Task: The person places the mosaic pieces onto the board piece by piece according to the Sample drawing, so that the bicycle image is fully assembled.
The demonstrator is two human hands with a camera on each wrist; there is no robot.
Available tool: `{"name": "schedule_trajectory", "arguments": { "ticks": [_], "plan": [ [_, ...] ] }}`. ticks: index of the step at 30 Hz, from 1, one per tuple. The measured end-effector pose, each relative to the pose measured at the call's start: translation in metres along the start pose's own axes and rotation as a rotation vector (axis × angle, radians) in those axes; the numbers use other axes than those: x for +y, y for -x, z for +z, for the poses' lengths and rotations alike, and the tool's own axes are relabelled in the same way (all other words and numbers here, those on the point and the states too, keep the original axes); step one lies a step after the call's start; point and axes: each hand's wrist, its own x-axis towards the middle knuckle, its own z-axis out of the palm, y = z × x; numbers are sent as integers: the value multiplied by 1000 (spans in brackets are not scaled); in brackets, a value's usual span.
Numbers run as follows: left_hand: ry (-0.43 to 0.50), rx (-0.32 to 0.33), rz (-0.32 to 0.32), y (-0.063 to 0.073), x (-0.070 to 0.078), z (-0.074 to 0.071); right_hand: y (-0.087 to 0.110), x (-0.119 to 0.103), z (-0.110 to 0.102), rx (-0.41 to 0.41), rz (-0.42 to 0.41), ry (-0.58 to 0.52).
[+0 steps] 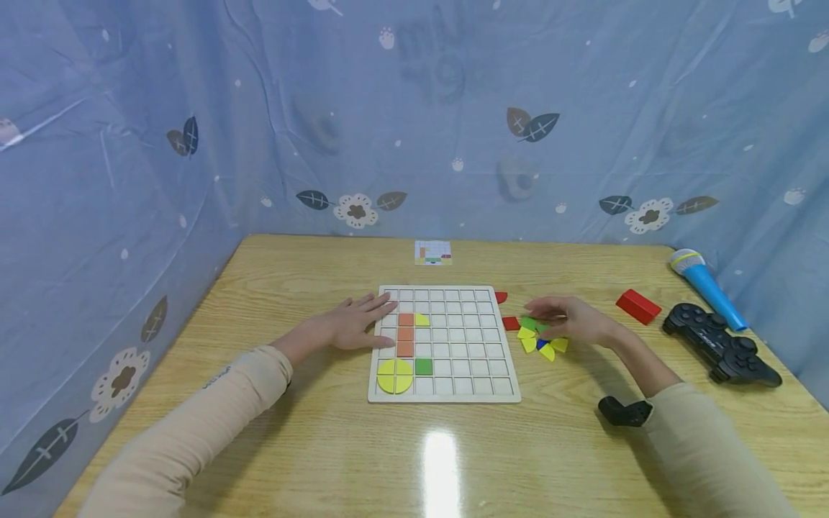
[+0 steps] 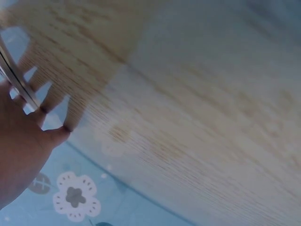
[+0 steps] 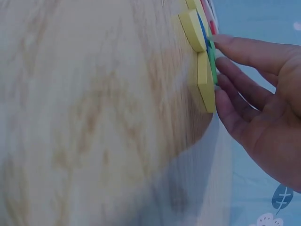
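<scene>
The right hand (image 1: 573, 321), its grip impossible to tell, seems mid-pick among tiles (image 1: 547, 353) toward the desk's (image 1: 311, 446) right edge; the left hand (image 1: 350, 323), unclenched, touches the board (image 1: 455, 349). A neat pinch seems needed.

The board (image 1: 463, 334) is showing a pale grid, its squares (image 1: 405, 334) glowing orange and green, its quarter-circles (image 1: 386, 367) yellow. Right of the board, small pieces (image 1: 527, 344) are mixing yellow, green, blue and red — while behind it a blue curtain (image 1: 401, 108) is displaying white flowers (image 1: 355, 211) and two-toned, dark-and-brown leaves (image 1: 541, 127).
</scene>
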Motion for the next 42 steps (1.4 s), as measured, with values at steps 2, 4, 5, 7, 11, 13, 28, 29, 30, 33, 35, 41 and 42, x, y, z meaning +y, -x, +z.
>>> {"name": "schedule_trajectory", "arguments": {
  "ticks": [2, 4, 5, 7, 11, 13, 28, 29, 30, 33, 35, 41, 42],
  "plan": [
    [1, 8, 7, 0, 0, 0, 1, 1, -1, 2, -5, 12],
    [4, 15, 13, 0, 1, -1, 2, 3, -2, 3, -14, 16],
    [4, 17, 15, 0, 1, -1, 3, 4, -2, 4, -12, 14],
    [3, 18, 20, 0, 1, -2, 4, 6, -3, 1, -9, -5],
    [5, 16, 22, 0, 1, -3, 7, 9, -7, -20, -5, -27],
    [1, 14, 17, 0, 1, -3, 7, 10, -8, -31, -9, -26],
    [-1, 6, 2, 1, 2, -3, 6, 9, -6, -33, -62, 56],
    [1, 5, 2, 1, 2, -3, 6, 9, -5, -27, -66, 69],
    [3, 5, 3, 1, 1, -3, 5, 9, -4, -20, -70, 83],
    [2, 0, -2, 1, 1, -2, 3, 9, -2, -8, -69, 94],
    [2, 4, -1, 0, 0, -1, 3, 10, -2, -2, -57, 99],
    [4, 6, 3, 1, 1, 0, 3, 11, -2, 9, -40, 88],
    [5, 6, 6, 1, 2, -1, 4, 11, -2, 12, -42, 86]
  ]
}}
